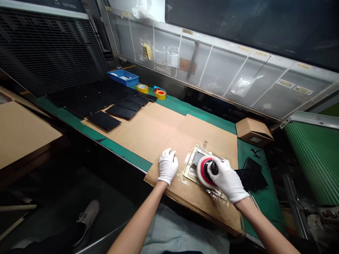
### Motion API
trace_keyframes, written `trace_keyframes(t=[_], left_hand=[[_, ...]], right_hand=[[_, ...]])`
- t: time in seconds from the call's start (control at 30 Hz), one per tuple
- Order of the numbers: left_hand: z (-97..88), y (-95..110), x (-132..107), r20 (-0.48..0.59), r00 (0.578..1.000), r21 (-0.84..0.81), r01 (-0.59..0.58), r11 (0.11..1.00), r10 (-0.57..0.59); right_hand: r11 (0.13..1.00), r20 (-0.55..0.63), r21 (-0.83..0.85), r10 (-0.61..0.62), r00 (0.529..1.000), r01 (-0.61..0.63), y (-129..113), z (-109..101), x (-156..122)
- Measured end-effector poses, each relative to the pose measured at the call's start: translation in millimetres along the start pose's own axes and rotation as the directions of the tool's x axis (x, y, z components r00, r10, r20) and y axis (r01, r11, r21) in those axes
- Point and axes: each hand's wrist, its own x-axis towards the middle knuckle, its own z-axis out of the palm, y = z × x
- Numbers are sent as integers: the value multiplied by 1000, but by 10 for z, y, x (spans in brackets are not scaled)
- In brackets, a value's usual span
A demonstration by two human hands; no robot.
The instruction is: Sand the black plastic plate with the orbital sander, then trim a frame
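My right hand (228,180), in a white glove, grips the black top of a polisher (203,172) with a red ring and a round white pad. The pad covers part of a dark flat plate (198,158), which sits in a light frame (188,167) taped down with shiny clear tape. To the left, my gloved left hand (168,165) rests on the cardboard sheet (148,128), fingers slightly apart and holding nothing. The pad hides the plate's right part.
Rows of black panels (103,120) lie at the left, near a blue bin (124,77) and tape rolls (160,94). At the right are a small carton (254,132) and black parts (251,179). A partition with clear pockets (203,67) stands behind the green bench (173,104).
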Motion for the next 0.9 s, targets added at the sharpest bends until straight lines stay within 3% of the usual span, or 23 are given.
trace_keyframes(t=[0.07,0.2,0.33,0.4,0.53,0.7,0.9], left_hand=[[2,-6,1,-5,1000,1,-5,1000,5],[8,-20,1,-6,1000,7,-14,1000,14],[18,-38,-7,-17,999,11,-29,1000,29],[18,-41,-10,-27,999,11,-30,999,31],[15,-42,-9,-13,999,8,-31,1000,31],[17,-57,-9,-21,999,-1,-32,999,32],[-23,-41,-74,-7,1000,-17,1,1000,-1]], right_hand=[[1000,9,5,18,1000,-18,37,2,15],[985,-31,-56,163,986,-164,26,-18,50],[998,-22,-2,-57,998,57,-34,33,-37],[998,-25,12,-62,998,62,-40,43,-31],[987,-32,-33,159,987,-160,-40,-25,129],[995,79,95,-11,997,4,-225,-109,292],[989,86,112,83,993,-93,-457,-129,784]])
